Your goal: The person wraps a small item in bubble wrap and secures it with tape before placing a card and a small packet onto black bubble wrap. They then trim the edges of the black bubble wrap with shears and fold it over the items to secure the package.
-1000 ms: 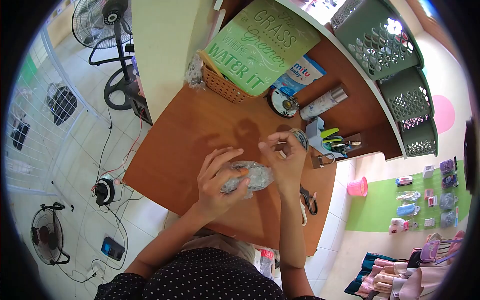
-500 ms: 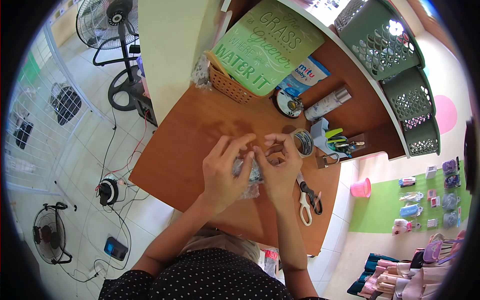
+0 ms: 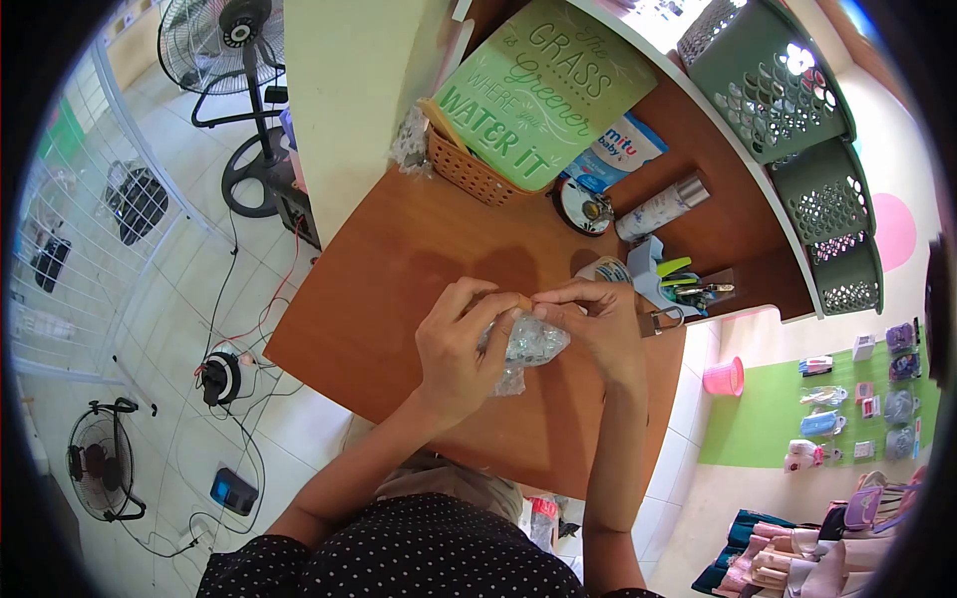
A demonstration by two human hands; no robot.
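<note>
My left hand point(image 3: 461, 344) is closed around a small bundle of clear bubble wrap point(image 3: 536, 342), its crumpled end hanging below the fingers. What lies inside the wrap is hard to make out. Touching the left fingertips above the bundle, my right hand point(image 3: 596, 317) has thumb and forefinger pinched together; anything between them is too small to name. Behind the right hand a roll of tape point(image 3: 605, 269) is partly covered. Both hands are over the brown wooden table point(image 3: 369, 289).
A woven basket point(image 3: 474, 171) with a green printed sign point(image 3: 548, 90) stands at the back. A spray bottle point(image 3: 663, 207), a baby wipes pack point(image 3: 620, 151) and a pen holder point(image 3: 653, 269) line the shelf side. Cables and fans occupy the floor at left.
My right hand has moved right and its fingertips now meet the left ones. More of the bubble wrap shows between the hands. The scissors are now hidden behind my right arm.
</note>
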